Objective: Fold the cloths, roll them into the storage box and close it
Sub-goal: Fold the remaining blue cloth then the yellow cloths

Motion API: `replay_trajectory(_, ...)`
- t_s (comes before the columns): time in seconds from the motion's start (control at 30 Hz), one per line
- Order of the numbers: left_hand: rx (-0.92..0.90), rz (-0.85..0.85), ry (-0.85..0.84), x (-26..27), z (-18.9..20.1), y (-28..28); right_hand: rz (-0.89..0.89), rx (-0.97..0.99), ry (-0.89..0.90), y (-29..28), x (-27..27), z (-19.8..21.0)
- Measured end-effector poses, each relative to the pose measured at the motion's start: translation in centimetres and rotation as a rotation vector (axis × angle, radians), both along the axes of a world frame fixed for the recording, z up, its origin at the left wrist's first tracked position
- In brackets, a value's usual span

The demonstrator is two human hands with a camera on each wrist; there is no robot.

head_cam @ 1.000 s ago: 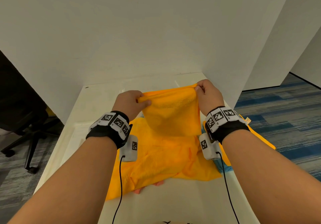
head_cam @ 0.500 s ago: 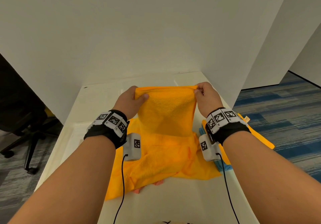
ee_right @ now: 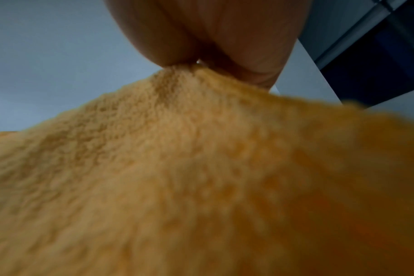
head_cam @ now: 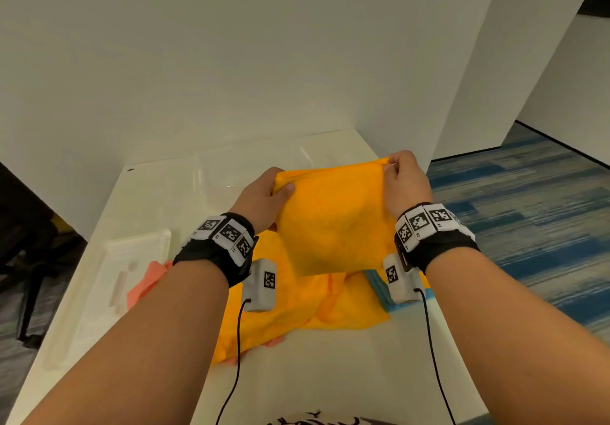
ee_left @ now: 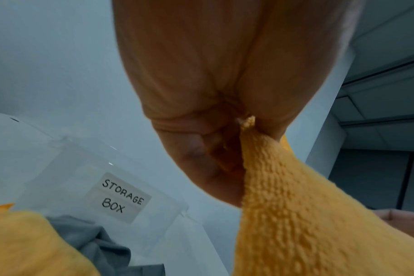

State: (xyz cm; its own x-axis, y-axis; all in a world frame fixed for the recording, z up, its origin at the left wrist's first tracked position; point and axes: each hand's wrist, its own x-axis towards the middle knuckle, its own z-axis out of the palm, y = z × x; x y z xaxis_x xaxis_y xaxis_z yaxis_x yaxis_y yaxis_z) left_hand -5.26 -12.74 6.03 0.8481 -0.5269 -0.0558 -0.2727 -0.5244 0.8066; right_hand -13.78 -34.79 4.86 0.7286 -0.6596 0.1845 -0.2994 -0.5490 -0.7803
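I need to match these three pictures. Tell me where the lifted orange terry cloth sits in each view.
Head: the orange terry cloth hangs mid-frame between left hand and right hand.
Left wrist: lower right, running down from the pinching fingers.
Right wrist: fills the lower two thirds, pinched at top centre.
Shared landmark: the plain white wall behind the cloth.

Handwritten "STORAGE BOX" on a label (ee_left: 117,197) on the clear box (ee_left: 59,168)
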Motion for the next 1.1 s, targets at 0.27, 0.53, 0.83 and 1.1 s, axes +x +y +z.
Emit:
replay_trajectory(0.27, 0.024, -0.025, 0.136, -1.9, -1.8, -5.6, -0.045, 0.010, 0.182, -4.8, -1.9, -1.6)
replay_trajectory(0.53, -0.090, 0.055, 0.491, -2.2, -5.5, -10.8, -0.039, 0.048, 0.369, -10.2, -2.5, -3.2)
replay_trajectory(0.83, -0.077, 0.216, 0.624, -0.8, -8.5, -14.1, 0.117, 0.254, 0.512, -12.2, -2.2, -5.1)
replay_trajectory(1.1, -0.002, 0.237, 0.707, -0.3, -9.5, -14.2, 0.288, 0.093, 0.881, -12.9, -2.9, -7.7)
